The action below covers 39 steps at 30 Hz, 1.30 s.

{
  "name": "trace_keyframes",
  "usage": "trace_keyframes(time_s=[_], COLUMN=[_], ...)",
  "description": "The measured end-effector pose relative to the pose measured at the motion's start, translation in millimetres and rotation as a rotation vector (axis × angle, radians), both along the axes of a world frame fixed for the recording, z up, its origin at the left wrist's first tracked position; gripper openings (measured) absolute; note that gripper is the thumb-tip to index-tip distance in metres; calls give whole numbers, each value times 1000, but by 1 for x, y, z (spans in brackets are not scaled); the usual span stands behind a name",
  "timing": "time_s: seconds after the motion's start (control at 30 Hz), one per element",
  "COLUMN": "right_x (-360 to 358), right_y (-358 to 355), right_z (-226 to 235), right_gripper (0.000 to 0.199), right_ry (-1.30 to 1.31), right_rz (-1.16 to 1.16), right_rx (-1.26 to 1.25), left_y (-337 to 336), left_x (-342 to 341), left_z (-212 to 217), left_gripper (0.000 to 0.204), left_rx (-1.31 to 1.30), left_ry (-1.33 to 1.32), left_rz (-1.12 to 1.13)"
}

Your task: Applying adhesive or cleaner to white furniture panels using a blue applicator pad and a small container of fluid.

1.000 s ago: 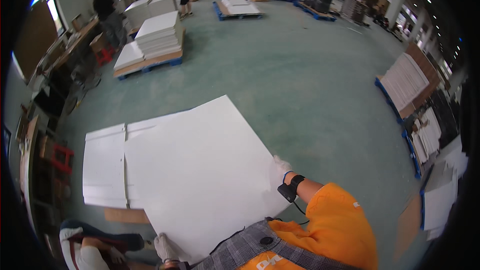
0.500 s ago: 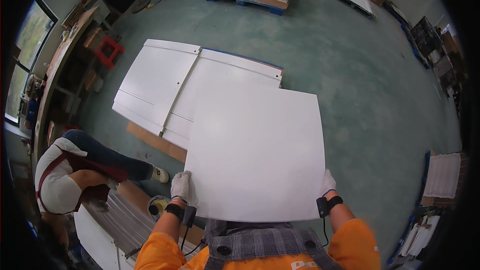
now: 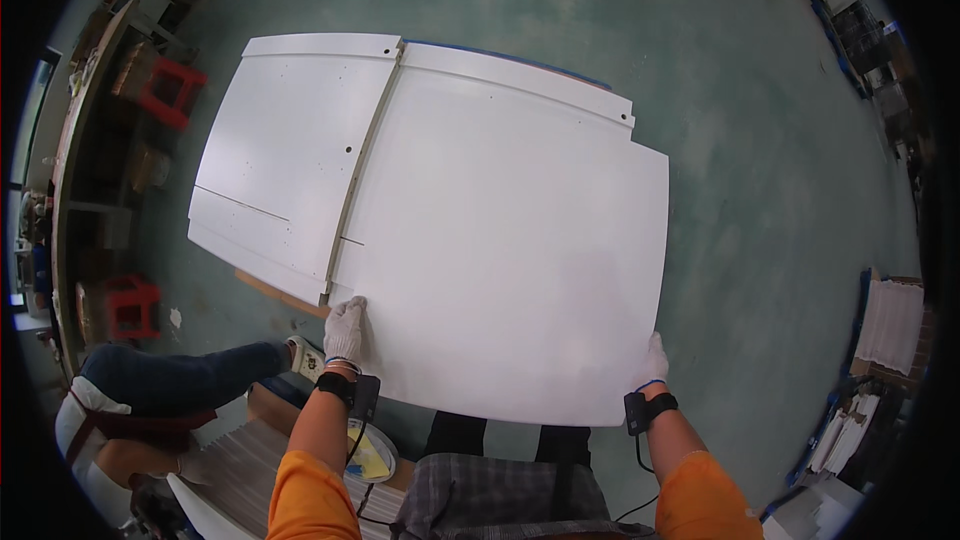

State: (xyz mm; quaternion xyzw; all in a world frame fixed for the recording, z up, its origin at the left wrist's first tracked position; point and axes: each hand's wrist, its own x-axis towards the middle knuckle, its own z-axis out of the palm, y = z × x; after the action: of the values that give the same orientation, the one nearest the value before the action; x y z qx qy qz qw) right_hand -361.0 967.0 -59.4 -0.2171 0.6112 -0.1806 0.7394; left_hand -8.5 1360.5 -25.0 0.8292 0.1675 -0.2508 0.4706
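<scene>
A large plain white panel (image 3: 520,290) is held out in front of me, overlapping a wider white panel (image 3: 520,90) with a rail along its far edge. My left hand (image 3: 345,330), in a whitish work glove, is closed on the held panel's left edge near its close corner. On the opposite edge, my gloved right hand (image 3: 652,360) grips it, its fingers partly hidden by the panel. Left of a narrow gap lies another white panel (image 3: 290,130) with small holes and a groove. Whether the held panel touches the one under it, I cannot tell.
At lower left a co-worker's leg (image 3: 180,380) and shoe stretch toward the panels. Beside my left forearm stands a round container (image 3: 375,455) near stacked grey-white sheets (image 3: 240,475). Red stools (image 3: 172,92) stand by a long workbench (image 3: 85,130); stacked sheets (image 3: 890,325) are at right.
The held panel has moved forward over the panels ahead, with both hands still on its edges. My view has tipped down, and the co-worker appears lower.
</scene>
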Motion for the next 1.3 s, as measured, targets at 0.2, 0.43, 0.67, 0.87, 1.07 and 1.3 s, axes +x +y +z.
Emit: trace_keyframes(time_s=[0.2, 0.43, 0.67, 0.87, 1.07, 1.3], right_x=[44, 70, 71, 71, 67, 61], right_y=[10, 7, 8, 5, 0, 2], right_z=[-26, -41, -52, -65, -77, -78], right_gripper=[53, 56, 54, 55, 56, 46], right_ry=[-127, 34, 73, 180, 326, 308], right_rz=[-7, 8, 85, 150, 253, 618], right_rx=[54, -38, -18, -10, -33, -233], left_y=[-6, -9, -3, -35, -40, -25], left_x=[47, 69, 85, 79, 14, -70], left_z=[-43, -74, -97, -63, -47, -86], left_gripper=[33, 33, 36, 41, 77, 64], left_rx=[-36, 9, 83, 773, 699, -114], left_ry=[-56, -70, 25, -155, -253, 411], left_rz=[0, -15, -53, -360, 76, 629])
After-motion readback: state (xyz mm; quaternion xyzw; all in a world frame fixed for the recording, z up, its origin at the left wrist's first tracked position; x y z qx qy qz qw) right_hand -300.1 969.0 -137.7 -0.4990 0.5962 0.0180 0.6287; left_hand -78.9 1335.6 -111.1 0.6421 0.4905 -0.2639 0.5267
